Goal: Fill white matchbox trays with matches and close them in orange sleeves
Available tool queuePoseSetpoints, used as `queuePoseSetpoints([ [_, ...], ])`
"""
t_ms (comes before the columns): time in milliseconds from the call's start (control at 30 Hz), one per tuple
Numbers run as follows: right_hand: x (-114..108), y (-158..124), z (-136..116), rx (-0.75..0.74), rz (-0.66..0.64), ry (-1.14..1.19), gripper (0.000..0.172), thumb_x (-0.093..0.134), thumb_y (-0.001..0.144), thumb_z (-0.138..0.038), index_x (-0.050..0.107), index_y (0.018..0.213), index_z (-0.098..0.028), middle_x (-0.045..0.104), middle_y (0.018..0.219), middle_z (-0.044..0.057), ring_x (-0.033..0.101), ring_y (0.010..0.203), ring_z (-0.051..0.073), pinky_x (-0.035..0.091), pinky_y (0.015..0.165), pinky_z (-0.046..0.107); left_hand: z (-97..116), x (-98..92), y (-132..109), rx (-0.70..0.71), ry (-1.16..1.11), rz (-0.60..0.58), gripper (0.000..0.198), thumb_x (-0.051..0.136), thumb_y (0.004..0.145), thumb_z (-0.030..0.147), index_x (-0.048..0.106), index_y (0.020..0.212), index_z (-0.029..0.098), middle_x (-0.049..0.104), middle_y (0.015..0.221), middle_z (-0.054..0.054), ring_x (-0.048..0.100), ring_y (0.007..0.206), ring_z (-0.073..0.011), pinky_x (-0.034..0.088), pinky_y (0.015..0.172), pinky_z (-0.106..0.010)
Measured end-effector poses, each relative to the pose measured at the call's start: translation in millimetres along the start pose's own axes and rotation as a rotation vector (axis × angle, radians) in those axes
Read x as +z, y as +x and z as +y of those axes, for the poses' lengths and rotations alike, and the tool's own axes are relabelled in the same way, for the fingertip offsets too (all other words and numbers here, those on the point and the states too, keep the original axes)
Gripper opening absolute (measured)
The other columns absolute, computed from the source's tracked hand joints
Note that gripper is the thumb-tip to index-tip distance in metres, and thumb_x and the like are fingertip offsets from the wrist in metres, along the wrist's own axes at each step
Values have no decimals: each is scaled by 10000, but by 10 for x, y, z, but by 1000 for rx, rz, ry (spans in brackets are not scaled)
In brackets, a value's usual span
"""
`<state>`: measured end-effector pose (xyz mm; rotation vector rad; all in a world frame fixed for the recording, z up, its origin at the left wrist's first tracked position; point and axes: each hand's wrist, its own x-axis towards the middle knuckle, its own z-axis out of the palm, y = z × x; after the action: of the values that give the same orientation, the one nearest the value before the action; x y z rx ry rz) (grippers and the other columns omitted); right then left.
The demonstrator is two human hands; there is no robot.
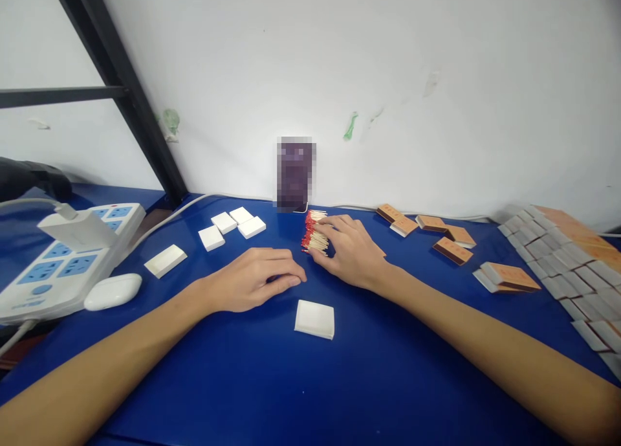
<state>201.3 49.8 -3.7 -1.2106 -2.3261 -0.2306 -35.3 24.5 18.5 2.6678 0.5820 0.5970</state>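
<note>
A pile of red-tipped matches (317, 240) lies on the blue table. My right hand (352, 248) is over its right side, with thumb and fingertips closed on some of the matches; its palm hides part of the pile. My left hand (257, 278) rests on the table to the left, fingers stretched out and lying low, with nothing seen in them. Just in front of both hands lies a white matchbox tray (314, 319). Several more white trays (224, 223) are grouped at the back left, and a single tray (165, 261) lies apart from them.
Orange matchbox sleeves (452, 250) are scattered at the right, beside rows of stacked matchboxes (567, 258). At the left are a power strip (72, 258) with a plugged-in charger and a white earbud case (113, 291). A blurred phone (295, 177) leans against the wall.
</note>
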Motion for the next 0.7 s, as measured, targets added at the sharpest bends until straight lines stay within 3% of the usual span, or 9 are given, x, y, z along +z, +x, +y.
queuePoseSetpoints([
  [133,30,-26,-38,-2,11,10,273,568,856,-330,678,1049,-171,650,1148,128,531,1041,297,421,835,432,49,61,3,30,-33,-49,231,422,981,240,626,1064,172,634,888,-43,570,749,-131,444,707,-259],
  [233,35,-66,-72,-22,3,4,226,557,872,-293,683,1020,-180,649,1112,120,529,998,282,415,811,419,45,99,12,48,60,-18,214,422,953,232,621,980,157,598,780,-33,527,662,-136,411,642,-270],
  [400,12,-102,-124,-35,-22,-41,213,526,903,-284,686,1017,-201,654,981,94,521,908,260,389,757,392,-10,115,42,-144,170,77,263,399,957,273,494,733,174,512,672,7,450,609,-124,376,640,-279],
  [533,-24,-144,-166,-28,0,-39,233,504,917,-292,677,1047,-204,649,981,89,510,904,249,386,760,381,-49,104,33,-300,11,173,282,445,938,311,399,693,179,447,638,37,376,574,-98,327,566,-244],
  [700,-77,-199,-80,62,51,-65,277,494,917,-302,656,1101,-173,646,1035,101,525,897,242,408,779,374,-76,113,-10,-331,-204,197,330,478,933,339,371,667,175,357,580,62,280,534,-74,262,493,-210],
])
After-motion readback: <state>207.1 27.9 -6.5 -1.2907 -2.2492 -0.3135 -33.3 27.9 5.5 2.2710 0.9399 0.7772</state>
